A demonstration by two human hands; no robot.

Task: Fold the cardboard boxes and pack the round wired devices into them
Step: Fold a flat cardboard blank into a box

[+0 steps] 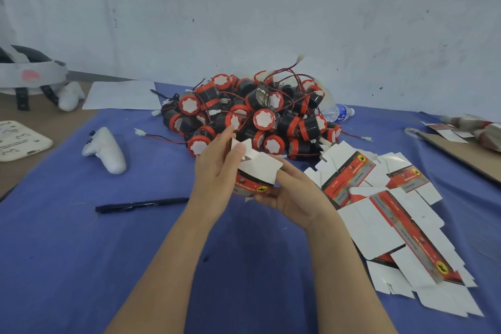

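A blue cloth [81, 238] covers most of the counter [32, 114], which runs back to a scuffed pale wall [244, 8]. Against that wall sits a heap of round wired devices [249, 114], black and red with white caps, their thin leads trailing out. Just in front of the heap, both hands grasp one cardboard box [256, 176] held above the cloth: the left hand [217, 171] pinches a white flap, the right hand [292, 195] cups it from below. Right of the heap lie flat unfolded boxes [393, 225], reaching almost to the cloth's near edge. Left of the heap lie a white controller [107, 150] and a black pen [141, 205], with bare cloth around them.
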